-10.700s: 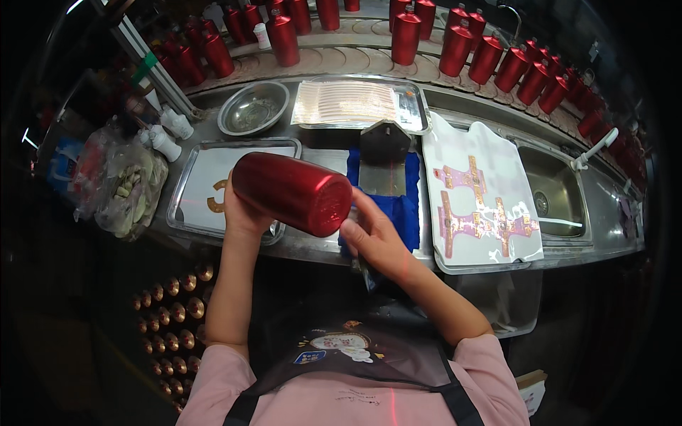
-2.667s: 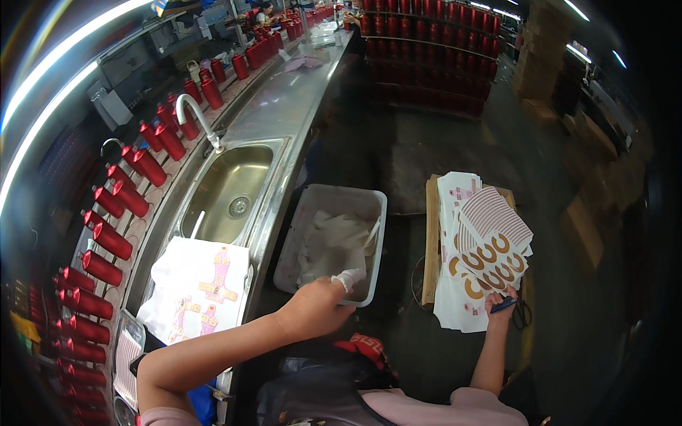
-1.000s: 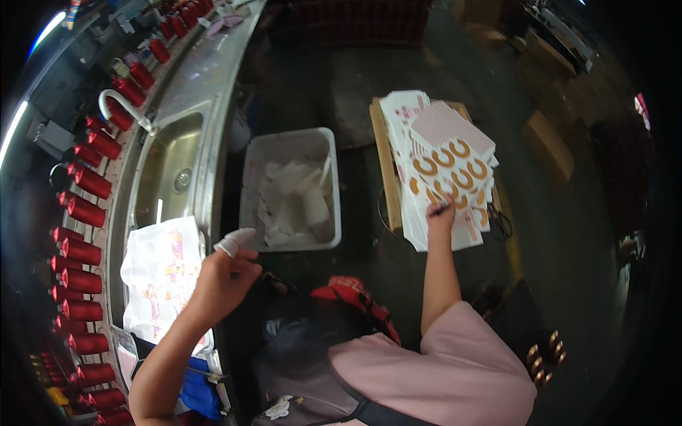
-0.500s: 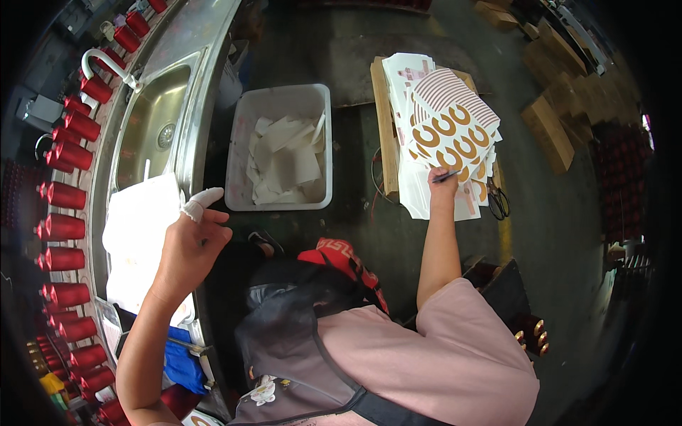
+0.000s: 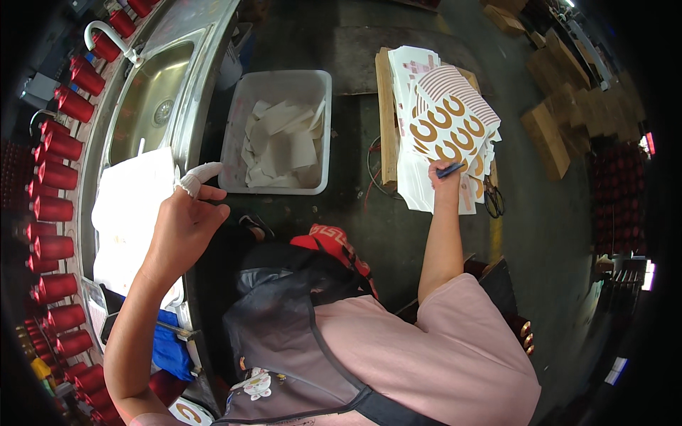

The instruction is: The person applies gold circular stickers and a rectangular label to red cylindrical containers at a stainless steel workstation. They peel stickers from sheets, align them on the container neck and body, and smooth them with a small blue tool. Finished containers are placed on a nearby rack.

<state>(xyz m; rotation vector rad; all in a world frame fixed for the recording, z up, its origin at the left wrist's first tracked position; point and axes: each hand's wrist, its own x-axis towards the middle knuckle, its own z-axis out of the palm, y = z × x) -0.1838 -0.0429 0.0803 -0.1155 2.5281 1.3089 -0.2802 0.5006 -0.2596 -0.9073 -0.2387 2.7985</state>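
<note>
Our right hand [image 5: 444, 174] pinches a dark tool in its fingers on the sticker sheets [image 5: 447, 131], while our left hand [image 5: 181, 227] hangs loosely spread far off by the worktop [image 5: 206, 85].

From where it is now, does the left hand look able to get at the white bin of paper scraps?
Probably yes: the left hand hangs open just beside the white bin, nothing lies between them, and the bin's top is uncovered.

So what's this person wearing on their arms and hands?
Both forearms are bare. The left hand has a white wrap or finger cot on one finger; the right hand is bare. A short pink sleeve covers the right upper arm, under a grey apron.
</note>
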